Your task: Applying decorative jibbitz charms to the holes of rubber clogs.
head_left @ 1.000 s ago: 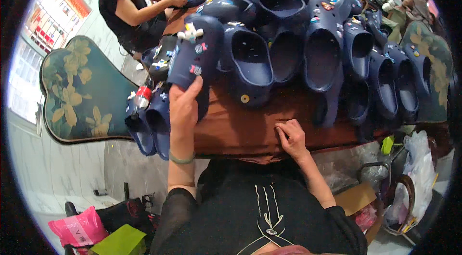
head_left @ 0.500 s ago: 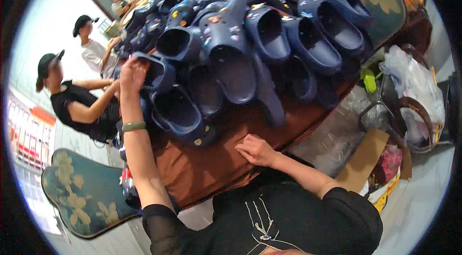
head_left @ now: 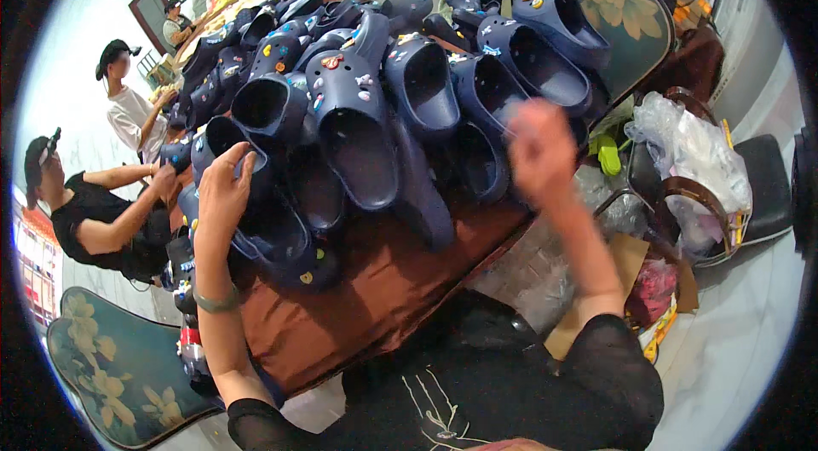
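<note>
Brown cloth is seen covering the counter (head_left: 375,298), which runs away from the person and is heaped with dark blue clogs, many dotted with small coloured charms. White walls and a pale floor (head_left: 750,315) are seen around it. An upholstered chair back (head_left: 119,374) with a leaf pattern stands at the lower left, and a second one (head_left: 630,17) rises at the far right end of the counter. Beside the counter on the right, a dark chair (head_left: 758,187) is loaded with clear plastic bags (head_left: 690,144), and flattened cardboard (head_left: 622,272) lies on the floor below.

The left hand (head_left: 223,191) is closed over the rim of a dark blue clog (head_left: 264,225) lying at the near left edge of the pile, with the fingers curled into its opening (a green band is worn on that wrist). The right hand (head_left: 538,144) is raised above the clogs at the right side of the counter; it is blurred, and whether it is clenched or holds anything cannot be told.

Three other people (head_left: 94,212) are seen working along the left side of the counter, and another at its far end
</note>
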A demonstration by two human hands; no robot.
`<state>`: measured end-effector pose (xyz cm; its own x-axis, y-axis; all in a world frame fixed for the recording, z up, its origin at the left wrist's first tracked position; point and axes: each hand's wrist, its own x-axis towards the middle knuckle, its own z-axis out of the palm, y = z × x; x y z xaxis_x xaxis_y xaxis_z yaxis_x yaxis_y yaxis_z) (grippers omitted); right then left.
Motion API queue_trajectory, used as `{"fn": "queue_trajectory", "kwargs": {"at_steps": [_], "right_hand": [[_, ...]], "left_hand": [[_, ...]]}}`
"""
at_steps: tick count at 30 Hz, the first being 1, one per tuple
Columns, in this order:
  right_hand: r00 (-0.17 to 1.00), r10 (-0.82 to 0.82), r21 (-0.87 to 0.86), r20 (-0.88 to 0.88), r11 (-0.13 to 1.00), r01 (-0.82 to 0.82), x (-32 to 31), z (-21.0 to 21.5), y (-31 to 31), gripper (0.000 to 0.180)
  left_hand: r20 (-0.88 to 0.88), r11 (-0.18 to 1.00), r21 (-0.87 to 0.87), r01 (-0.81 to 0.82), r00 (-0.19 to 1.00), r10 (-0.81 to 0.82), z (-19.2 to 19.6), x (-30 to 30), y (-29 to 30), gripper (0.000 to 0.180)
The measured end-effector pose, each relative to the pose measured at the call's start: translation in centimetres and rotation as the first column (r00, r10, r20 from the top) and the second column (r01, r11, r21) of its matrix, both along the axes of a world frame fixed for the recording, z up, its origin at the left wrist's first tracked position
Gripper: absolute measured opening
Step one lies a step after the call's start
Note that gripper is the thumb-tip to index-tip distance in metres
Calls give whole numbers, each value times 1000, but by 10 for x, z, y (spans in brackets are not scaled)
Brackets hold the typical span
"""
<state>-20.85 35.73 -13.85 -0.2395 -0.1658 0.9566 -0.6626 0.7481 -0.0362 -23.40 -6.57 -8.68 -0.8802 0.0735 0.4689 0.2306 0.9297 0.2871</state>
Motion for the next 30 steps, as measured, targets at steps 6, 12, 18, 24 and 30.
{"fn": "queue_trajectory", "kwargs": {"at_steps": [6, 12, 18, 24, 30], "right_hand": [[631, -744, 356, 220, 664, 658, -154, 70, 149, 54], [550, -569, 592, 611, 790, 159, -238, 53, 227, 52], [541, -752, 523, 376, 654, 547, -185, 55, 224, 48], [859, -165, -68, 484, 972, 224, -38, 93, 92, 43], [943, -45, 414, 329, 904, -101, 97, 22, -65, 36]], "left_hand": [[-56, 852, 350, 389, 917, -395, -1, 85, 58, 17], [-8, 749, 127, 651, 756, -655, -34, 153, 65, 16], [29, 759, 229, 610, 775, -632, -59, 197, 38, 17], [-118, 700, 381, 604, 782, -612, -75, 191, 37, 24], [-267, 389, 739, 550, 769, -580, -84, 189, 99, 115]]}}
